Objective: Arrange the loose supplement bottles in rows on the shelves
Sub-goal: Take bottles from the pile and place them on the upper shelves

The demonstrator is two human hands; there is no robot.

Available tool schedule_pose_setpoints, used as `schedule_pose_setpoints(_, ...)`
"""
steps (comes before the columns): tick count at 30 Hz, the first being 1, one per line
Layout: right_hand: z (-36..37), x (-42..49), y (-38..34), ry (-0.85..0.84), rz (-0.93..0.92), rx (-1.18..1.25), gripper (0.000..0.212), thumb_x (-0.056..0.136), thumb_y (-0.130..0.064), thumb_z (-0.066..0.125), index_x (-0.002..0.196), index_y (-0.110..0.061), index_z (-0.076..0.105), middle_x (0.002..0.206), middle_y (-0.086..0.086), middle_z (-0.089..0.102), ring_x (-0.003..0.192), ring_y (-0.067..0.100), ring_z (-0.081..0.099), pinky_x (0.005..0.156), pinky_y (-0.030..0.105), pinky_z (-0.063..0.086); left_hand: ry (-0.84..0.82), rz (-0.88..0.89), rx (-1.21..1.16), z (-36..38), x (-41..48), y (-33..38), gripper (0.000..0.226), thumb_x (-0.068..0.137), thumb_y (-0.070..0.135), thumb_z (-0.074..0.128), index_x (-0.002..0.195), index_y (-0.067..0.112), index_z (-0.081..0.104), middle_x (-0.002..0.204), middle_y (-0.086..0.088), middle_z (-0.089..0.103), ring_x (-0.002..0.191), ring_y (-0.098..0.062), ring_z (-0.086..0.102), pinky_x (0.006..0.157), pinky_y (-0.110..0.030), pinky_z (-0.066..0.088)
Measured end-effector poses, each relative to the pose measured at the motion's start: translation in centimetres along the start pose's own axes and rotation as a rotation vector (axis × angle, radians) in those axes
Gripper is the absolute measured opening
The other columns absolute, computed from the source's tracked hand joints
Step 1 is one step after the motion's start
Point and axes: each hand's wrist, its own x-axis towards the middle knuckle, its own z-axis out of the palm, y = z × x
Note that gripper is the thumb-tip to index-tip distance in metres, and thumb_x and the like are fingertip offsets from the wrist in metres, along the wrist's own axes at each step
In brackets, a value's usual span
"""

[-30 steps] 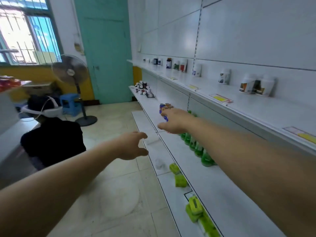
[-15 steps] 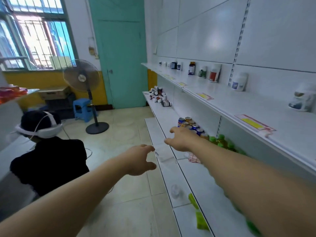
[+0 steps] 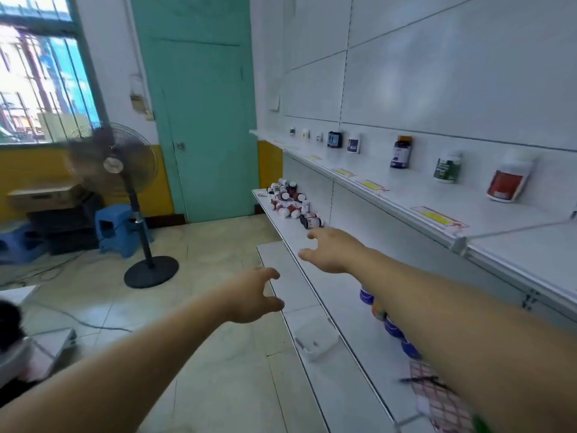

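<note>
Stretched out over the middle shelf (image 3: 338,295) with the right hand (image 3: 331,250), fingers spread and relaxed, grasping nothing, just short of the nearest fallen bottle (image 3: 312,220). Lower and further left, by the front edge of the lower shelf (image 3: 274,254), with the left hand (image 3: 253,295), fingers loosely curved, thumb apart, likewise empty. Beyond the right hand, at the far end of the middle shelf: a heap of loose supplement bottles (image 3: 288,198), dark with white caps, lying every which way and touching one another. Under the right forearm, a short line of blue bottles (image 3: 392,326), partly hidden. On the lower shelf, a small clear tray (image 3: 315,342). Along the upper shelf (image 3: 406,189), single bottles set well apart against the back panel — among them a dark one (image 3: 400,152), a green-labelled one (image 3: 447,167) and a red-labelled one (image 3: 507,182), all blurred. Farther off, a standing fan (image 3: 118,160), a blue stool (image 3: 115,226), a teal door (image 3: 199,120).
</note>
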Motion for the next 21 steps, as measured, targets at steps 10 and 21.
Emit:
schedule_pose_setpoints(10, 3.7, 27.2, 1.2, 0.012, 0.017, -0.015, 0.067, 0.089, -0.056, 0.048, 0.145, -0.021, 0.035, 0.151, 0.007, 0.035, 0.133, 0.028, 0.04, 0.102, 0.041, 0.04, -0.047, 0.034, -0.021, -4.2, 26.5, -10.4, 0.064, 0.089, 0.043, 0.059, 0.144, 0.027, 0.031, 0.152, 0.001, 0.03, 0.127, -0.021, 0.045, 0.101, -0.031, 0.036)
schedule_pose_setpoints(21, 4.7, 57.2, -0.2, -0.058, -0.001, -0.035, 0.067, 0.09, -0.057, 0.047, 0.145, -0.021, 0.036, 0.151, 0.006, 0.035, 0.134, 0.029, 0.038, 0.104, 0.042, 0.038, -0.078, 0.009, 0.031, -11.1, 51.5, -23.4, 0.064, 0.089, 0.045, 0.058, 0.144, 0.026, 0.031, 0.15, 0.003, 0.033, 0.132, -0.02, 0.039, 0.107, -0.03, 0.033)
